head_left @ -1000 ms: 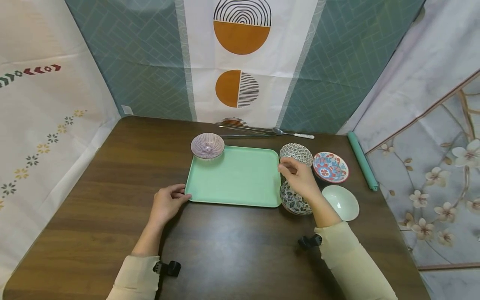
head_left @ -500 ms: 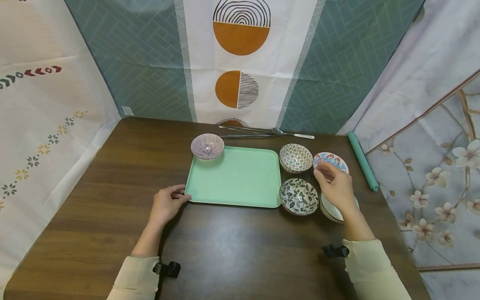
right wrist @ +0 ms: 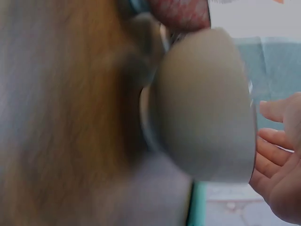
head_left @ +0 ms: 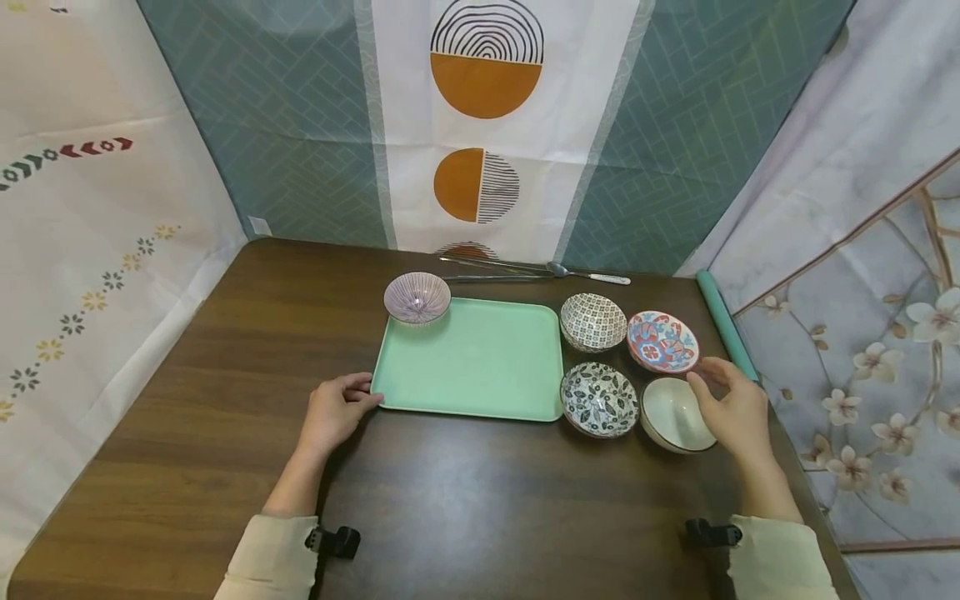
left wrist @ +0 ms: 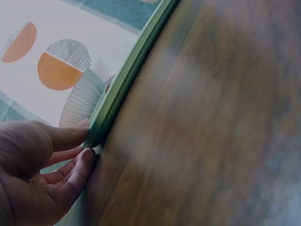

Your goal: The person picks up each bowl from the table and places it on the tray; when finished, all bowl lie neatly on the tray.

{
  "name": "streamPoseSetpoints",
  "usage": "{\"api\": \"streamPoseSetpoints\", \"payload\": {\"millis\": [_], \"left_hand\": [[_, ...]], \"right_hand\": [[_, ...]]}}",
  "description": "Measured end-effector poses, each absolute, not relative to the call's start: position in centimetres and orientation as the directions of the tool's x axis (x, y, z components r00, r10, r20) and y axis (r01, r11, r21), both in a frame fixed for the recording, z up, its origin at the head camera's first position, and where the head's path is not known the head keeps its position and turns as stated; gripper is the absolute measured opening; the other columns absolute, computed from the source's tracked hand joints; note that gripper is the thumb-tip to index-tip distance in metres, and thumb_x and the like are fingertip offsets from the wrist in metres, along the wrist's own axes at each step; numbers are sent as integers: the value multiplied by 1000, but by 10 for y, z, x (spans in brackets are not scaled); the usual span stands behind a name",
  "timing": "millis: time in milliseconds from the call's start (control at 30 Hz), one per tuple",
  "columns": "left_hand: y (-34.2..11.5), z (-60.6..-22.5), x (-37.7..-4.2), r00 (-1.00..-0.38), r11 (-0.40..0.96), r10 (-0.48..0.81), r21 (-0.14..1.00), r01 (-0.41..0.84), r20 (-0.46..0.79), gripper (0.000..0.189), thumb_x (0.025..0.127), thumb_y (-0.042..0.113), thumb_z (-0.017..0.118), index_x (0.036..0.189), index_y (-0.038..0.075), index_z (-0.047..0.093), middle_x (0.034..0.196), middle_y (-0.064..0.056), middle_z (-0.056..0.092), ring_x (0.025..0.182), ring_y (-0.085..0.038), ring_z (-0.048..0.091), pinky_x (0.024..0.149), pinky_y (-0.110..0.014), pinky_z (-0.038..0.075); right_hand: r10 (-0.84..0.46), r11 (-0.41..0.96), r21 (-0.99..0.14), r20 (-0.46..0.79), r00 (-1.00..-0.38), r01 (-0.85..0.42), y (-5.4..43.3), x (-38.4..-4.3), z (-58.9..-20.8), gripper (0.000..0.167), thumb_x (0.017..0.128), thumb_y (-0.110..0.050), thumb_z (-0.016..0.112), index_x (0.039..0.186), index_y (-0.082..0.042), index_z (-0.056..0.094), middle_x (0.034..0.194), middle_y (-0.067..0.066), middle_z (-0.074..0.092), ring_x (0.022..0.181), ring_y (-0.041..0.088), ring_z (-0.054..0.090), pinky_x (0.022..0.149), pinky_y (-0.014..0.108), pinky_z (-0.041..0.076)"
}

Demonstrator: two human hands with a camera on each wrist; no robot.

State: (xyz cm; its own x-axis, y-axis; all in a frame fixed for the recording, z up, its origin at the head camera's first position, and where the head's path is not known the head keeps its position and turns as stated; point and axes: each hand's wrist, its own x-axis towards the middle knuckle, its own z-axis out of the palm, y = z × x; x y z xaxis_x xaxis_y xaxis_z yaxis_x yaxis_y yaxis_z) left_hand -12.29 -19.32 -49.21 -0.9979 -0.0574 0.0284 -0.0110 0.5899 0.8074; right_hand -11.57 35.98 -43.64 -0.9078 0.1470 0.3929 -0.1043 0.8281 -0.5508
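Observation:
My left hand (head_left: 335, 414) pinches the front left corner of a mint green tray (head_left: 480, 367); in the left wrist view the thumb lies over the tray edge (left wrist: 120, 84) and a finger under it. A purple striped bowl (head_left: 417, 298) sits at the tray's back left corner. My right hand (head_left: 733, 408) is at the right rim of a plain white bowl (head_left: 677, 414), fingers spread loosely. In the right wrist view, the white bowl (right wrist: 202, 108) fills the middle, with the fingers (right wrist: 273, 153) just beyond its rim and the thumb apart from it.
Left of the white bowl stands a leaf-patterned bowl (head_left: 599, 400). Behind are a brown-patterned bowl (head_left: 592, 322) and a red and blue bowl (head_left: 663, 342). A spoon (head_left: 588, 274) and thin metal rods (head_left: 495, 267) lie along the back. A teal roll (head_left: 726, 321) lies at the right edge.
My right hand has moved right and toward me, from over the patterned bowls, past the red and blue one, to the white bowl's right side. My left hand stays on the tray corner.

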Motion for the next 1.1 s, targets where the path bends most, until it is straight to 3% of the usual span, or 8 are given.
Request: {"api": "streamPoseSetpoints", "payload": {"millis": [100, 267, 467, 667, 833, 1100], "left_hand": [[-193, -493, -123, -998, 588, -58, 809, -7, 33, 38, 89, 10, 79, 121, -8, 69, 101, -21, 73, 90, -33, 72, 73, -38, 59], [-192, -492, -122, -998, 590, -56, 807, 0, 41, 38, 90, 10, 79, 121, -8, 69, 101, -21, 73, 89, -32, 72, 73, -38, 59], [-191, -493, -121, -998, 591, -60, 807, -7, 35, 38, 90, 11, 78, 122, -8, 69, 102, -20, 72, 89, -31, 71, 72, -36, 58], [-191, -495, -120, -997, 594, -70, 804, -15, 33, 37, 91, 12, 77, 122, -7, 69, 102, -19, 72, 90, -32, 71, 73, -36, 58], [-191, -497, -118, -996, 595, -83, 804, -24, 31, 38, 91, 13, 78, 122, -7, 69, 103, -19, 73, 91, -32, 71, 74, -37, 59], [-190, -496, -117, -994, 585, -88, 811, -4, 59, 36, 90, 10, 78, 120, -7, 70, 102, -21, 73, 91, -33, 72, 76, -40, 59]], "right_hand": [[137, 849, -521, 376, -916, -87, 374, -110, -444, 30, 95, -13, 70, 116, 9, 66, 104, 27, 71, 93, 39, 67, 73, 13, 40], [117, 867, -495, 312, -943, -56, 394, -104, -452, 24, 95, -15, 70, 105, 6, 68, 85, 19, 71, 71, 13, 61, 59, 16, 43], [16, 887, -456, 193, -981, -75, 404, -96, -456, 28, 98, -20, 66, 101, 8, 71, 80, 17, 73, 66, 25, 67, 55, 31, 48], [-7, 861, -503, 138, -990, -76, 404, -93, -457, 31, 102, -17, 60, 108, 12, 69, 79, 16, 73, 54, 11, 63, 50, 25, 49], [5, 838, -541, 131, -991, -68, 404, -90, -457, 33, 103, -16, 58, 109, 15, 68, 77, 16, 73, 49, 8, 63, 49, 22, 49], [48, 786, -617, 133, -990, -45, 410, -89, -445, 38, 105, -15, 54, 114, 21, 62, 89, 32, 70, 50, 5, 64, 47, 23, 52]]}}
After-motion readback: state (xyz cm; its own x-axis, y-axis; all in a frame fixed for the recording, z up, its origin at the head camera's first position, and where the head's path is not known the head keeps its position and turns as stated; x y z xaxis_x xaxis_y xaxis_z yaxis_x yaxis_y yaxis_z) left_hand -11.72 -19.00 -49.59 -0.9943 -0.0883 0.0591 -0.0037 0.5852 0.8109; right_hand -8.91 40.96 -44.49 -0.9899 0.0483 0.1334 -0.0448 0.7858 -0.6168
